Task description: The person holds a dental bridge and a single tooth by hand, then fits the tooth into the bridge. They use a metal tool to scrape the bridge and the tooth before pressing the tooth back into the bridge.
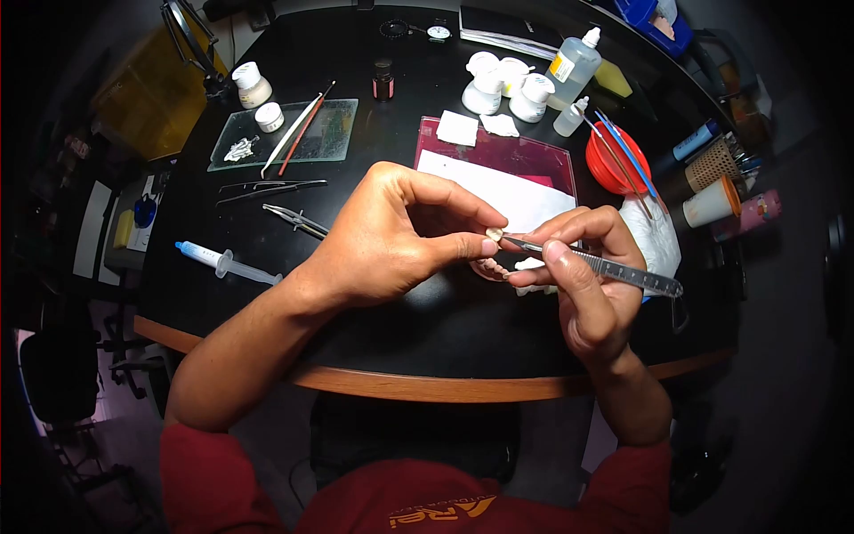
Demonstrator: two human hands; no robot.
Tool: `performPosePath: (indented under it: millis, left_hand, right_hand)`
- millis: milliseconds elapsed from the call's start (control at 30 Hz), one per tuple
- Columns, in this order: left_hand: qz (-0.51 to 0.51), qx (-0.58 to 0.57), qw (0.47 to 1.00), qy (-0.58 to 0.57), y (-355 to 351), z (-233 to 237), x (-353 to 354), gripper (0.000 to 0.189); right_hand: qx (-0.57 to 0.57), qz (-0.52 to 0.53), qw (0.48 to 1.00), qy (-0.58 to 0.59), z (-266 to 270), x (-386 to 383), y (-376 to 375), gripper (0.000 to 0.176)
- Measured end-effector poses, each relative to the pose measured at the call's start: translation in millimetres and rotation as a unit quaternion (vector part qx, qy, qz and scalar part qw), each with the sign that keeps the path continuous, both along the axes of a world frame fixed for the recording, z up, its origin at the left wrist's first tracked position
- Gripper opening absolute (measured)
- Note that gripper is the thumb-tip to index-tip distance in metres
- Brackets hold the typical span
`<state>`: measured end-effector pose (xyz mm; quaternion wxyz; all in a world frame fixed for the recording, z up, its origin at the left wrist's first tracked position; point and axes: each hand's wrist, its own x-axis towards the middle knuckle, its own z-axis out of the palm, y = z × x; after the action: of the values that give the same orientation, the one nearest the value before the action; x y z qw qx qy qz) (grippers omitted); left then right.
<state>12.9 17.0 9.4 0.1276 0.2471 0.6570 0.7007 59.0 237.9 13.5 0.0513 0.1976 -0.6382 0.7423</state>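
Note:
Between the thumb and forefinger of my left hand (391, 233) is a small tooth-like piece (495, 236), whitish in colour. My right hand (592, 267) is closed around the grey handle of a scalpel-like tool (623, 271), and the tool's tip points left, at or very near the small piece. Whether tip and piece touch is too small to tell. Under the hands lies a pinkish dental model (488, 269), partly covered by my fingers. White paper (480, 191) rests on a dark red plate (543, 158) just beyond.
At the left, a glass slab (334, 133) bears brushes, with tweezers (258, 189) and a syringe (227, 263) nearer me. White jars (481, 93), a clear bottle (575, 67) and a red bowl (614, 158) stand at the back right. The wooden edge (427, 387) runs in front.

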Motion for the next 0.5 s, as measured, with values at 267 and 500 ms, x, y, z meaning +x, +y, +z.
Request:
performPosePath:
  millis: [267, 500]
  left_hand:
    - [-0.003, -0.022, 1.000, 0.002, 0.0, 2.0, 0.9, 0.023]
    - [-0.008, -0.023, 1.000, -0.005, -0.1, 1.9, 0.7, 0.023]
  right_hand:
    - [-0.019, 0.017, 0.999, -0.019, -0.5, -2.6, 1.1, 0.010]
    - [-0.009, 0.019, 1.000, -0.020, 0.2, -2.6, -0.3, 0.009]
